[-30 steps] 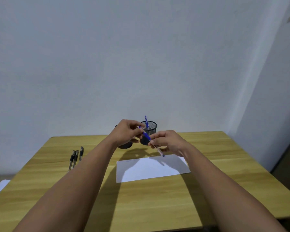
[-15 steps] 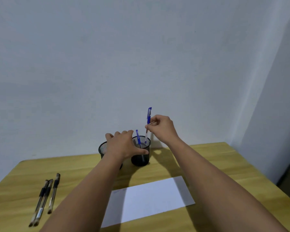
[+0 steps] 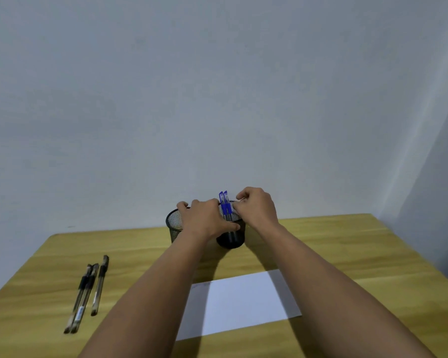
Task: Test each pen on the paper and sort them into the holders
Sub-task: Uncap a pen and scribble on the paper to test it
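Two black mesh holders stand at the back of the table, the left holder (image 3: pixel 173 224) and the right holder (image 3: pixel 232 240). Two blue pens (image 3: pixel 225 206) stand upright side by side in the right holder. My left hand (image 3: pixel 204 220) lies over the gap between the holders, its thumb pressed across the right holder's front. My right hand (image 3: pixel 256 208) hovers at the right holder's rim, fingers curled together just right of the blue caps, with nothing seen between them. The white paper (image 3: pixel 243 301) lies flat between my forearms.
Three black pens (image 3: pixel 89 293) lie together on the left part of the wooden table (image 3: pixel 360 254). A pale wall rises right behind the holders, with a corner at the right. The table's right edge drops off near the wall.
The blue pen my right hand held above the right holder now stands inside it beside the first one. My right hand has dropped to the rim. The view tilted down slightly.
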The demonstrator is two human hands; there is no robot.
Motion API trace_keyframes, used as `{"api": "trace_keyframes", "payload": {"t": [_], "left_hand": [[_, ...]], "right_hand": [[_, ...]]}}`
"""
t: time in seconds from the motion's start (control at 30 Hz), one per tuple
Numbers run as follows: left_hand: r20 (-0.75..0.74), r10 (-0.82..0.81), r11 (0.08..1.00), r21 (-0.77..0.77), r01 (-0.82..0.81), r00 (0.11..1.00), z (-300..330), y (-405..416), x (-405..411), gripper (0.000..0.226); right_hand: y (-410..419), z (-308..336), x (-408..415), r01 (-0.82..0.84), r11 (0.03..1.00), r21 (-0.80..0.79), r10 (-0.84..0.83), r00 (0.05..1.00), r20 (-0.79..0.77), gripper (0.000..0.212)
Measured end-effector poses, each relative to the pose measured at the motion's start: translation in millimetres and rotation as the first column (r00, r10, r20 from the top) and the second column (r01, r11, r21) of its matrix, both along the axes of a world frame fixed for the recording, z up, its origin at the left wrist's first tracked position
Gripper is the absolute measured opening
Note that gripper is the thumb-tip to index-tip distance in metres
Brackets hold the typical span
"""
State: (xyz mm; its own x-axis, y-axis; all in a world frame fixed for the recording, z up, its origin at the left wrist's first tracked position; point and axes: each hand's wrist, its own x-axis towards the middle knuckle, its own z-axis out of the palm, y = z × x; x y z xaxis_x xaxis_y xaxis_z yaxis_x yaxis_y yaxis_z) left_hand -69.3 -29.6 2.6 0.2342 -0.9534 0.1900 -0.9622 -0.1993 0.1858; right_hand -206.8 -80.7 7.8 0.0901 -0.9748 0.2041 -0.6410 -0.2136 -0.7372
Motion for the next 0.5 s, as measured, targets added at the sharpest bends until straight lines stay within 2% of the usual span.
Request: {"api": "trace_keyframes", "payload": {"t": [0.23,0.37,0.5], "left_hand": [[-0.054,0.015,0.999,-0.049,-0.018,0.998,23,35,17,0.081],[-0.102,0.069,0.989,-0.122,-0.081,0.992,38,74,53,0.064],[-0.140,0.161,0.973,-0.145,-0.182,0.977,28,118,102,0.054]], "right_hand": [[26,30,0,-0.001,0.992,-0.123,0.003,1.000,0.016,0.013],[57,50,23,-0.068,0.984,-0.167,0.078,0.996,0.049,0.012],[89,52,61,-0.162,0.977,-0.142,0.169,0.985,0.040,0.014]]}}
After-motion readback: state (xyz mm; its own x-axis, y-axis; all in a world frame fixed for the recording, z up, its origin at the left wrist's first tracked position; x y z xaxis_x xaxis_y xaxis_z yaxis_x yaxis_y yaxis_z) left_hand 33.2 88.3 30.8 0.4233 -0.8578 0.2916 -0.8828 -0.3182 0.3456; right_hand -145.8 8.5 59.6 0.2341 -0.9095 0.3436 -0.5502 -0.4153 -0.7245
